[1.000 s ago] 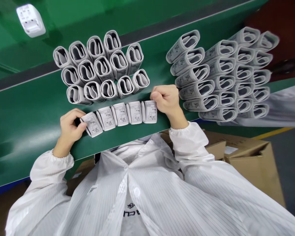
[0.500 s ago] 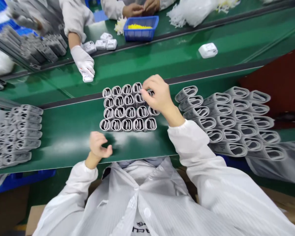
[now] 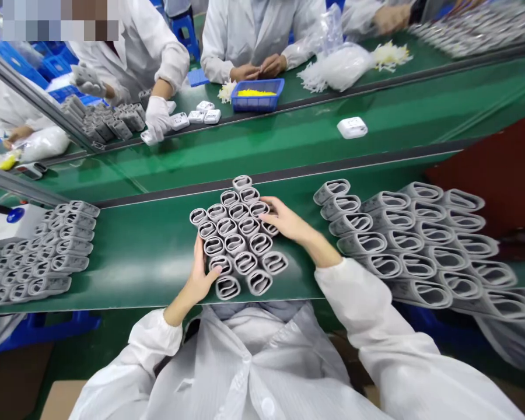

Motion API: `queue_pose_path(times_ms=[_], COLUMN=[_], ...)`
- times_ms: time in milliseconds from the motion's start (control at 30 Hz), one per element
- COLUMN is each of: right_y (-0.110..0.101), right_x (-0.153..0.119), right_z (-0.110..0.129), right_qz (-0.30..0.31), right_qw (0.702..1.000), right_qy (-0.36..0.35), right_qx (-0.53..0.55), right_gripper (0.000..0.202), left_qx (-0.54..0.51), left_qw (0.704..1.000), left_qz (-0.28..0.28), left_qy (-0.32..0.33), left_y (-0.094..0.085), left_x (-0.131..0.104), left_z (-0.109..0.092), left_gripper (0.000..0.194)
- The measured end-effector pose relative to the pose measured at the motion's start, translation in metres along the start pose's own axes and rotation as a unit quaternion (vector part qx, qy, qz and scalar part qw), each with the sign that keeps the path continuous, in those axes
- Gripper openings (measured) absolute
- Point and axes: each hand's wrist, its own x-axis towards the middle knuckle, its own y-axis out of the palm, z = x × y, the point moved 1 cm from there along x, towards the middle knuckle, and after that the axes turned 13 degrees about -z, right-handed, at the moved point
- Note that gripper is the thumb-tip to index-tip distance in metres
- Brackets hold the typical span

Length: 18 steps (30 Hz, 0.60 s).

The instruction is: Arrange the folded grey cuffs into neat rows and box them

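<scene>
1. The left hand is spread, thumb and fingers apart, cupping the left side of the cluster; its thumb touches a lower roll.
2. The right hand rests its fingers and thumb on rolls at the cluster's upper right; I cannot tell whether it pinches one.
3. Between both hands, in the middle of the frame, the cluster of grey-white rolls stands on end in uneven, slanting rows, coiled ends up.
4. Beneath it lies the green worktop.
5. A stack of similar rolls fills the right of the frame; another batch sits at the left edge, near a white box.
6. Farther up, right of centre, lies a white device.
7. At upper centre is a blue basket with yellow pieces; left of it, a co-worker's gloved hand.
</scene>
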Motion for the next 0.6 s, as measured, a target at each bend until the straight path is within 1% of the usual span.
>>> queue_pose_path(times_ms=[33, 100, 167, 200, 267, 300, 333, 400, 433, 467, 500, 533, 567, 600], right_y=[0.004, 0.015, 0.026, 0.029, 0.034, 0.035, 0.036, 0.037, 0.038, 0.037, 0.036, 0.034, 0.032, 0.030], right_x=[-0.014, -0.038, -0.046, -0.042, -0.016, 0.003, 0.024, 0.063, 0.076, 0.083, 0.084, 0.079, 0.069, 0.057], right_z=[-0.010, -0.024, -0.031, -0.032, -0.029, -0.026, -0.022, -0.017, -0.018, -0.020, -0.024, -0.029, -0.034, -0.039], right_qz=[-0.027, -0.072, -0.115, -0.138, -0.188, -0.211, -0.230, -0.238, -0.233, -0.224, -0.210, -0.190, -0.168, -0.139], right_qw=[0.998, 0.991, 0.987, 0.984, 0.975, 0.970, 0.965, 0.965, 0.967, 0.969, 0.972, 0.977, 0.981, 0.986], right_qy=[0.000, -0.015, -0.033, -0.043, -0.063, -0.071, -0.076, -0.062, -0.048, -0.037, -0.035, -0.043, -0.060, -0.082], right_qx=[0.065, 0.109, 0.109, 0.106, 0.102, 0.099, 0.097, 0.087, 0.088, 0.093, 0.096, 0.091, 0.074, 0.042], right_gripper=[0.070, 0.078, 0.084, 0.085, 0.086, 0.087, 0.091, 0.099, 0.103, 0.109, 0.116, 0.125, 0.135, 0.145], left_qx=[-0.012, -0.032, -0.035, -0.030, -0.011, 0.001, 0.007, 0.028, 0.030, 0.024, 0.016, 0.012, 0.018, 0.034], left_qw=[1.000, 0.999, 0.997, 0.995, 0.987, 0.983, 0.981, 0.985, 0.988, 0.992, 0.994, 0.994, 0.993, 0.990], left_qz=[0.002, -0.002, -0.007, -0.008, -0.013, -0.019, -0.023, -0.024, -0.023, -0.028, -0.036, -0.038, -0.030, -0.010], left_qy=[0.000, 0.019, 0.065, 0.097, 0.160, 0.185, 0.193, 0.171, 0.147, 0.122, 0.106, 0.104, 0.115, 0.139], left_y=[0.004, 0.012, 0.018, 0.020, 0.023, 0.025, 0.026, 0.027, 0.026, 0.023, 0.020, 0.016, 0.011, 0.008], left_x=[0.004, 0.015, 0.037, 0.053, 0.098, 0.126, 0.154, 0.207, 0.226, 0.238, 0.242, 0.238, 0.229, 0.215], left_z=[0.001, 0.002, 0.003, 0.004, 0.005, 0.006, 0.007, 0.011, 0.014, 0.018, 0.022, 0.026, 0.029, 0.031], left_gripper=[0.110, 0.111, 0.111, 0.112, 0.115, 0.117, 0.120, 0.130, 0.131, 0.131, 0.131, 0.131, 0.134, 0.140])
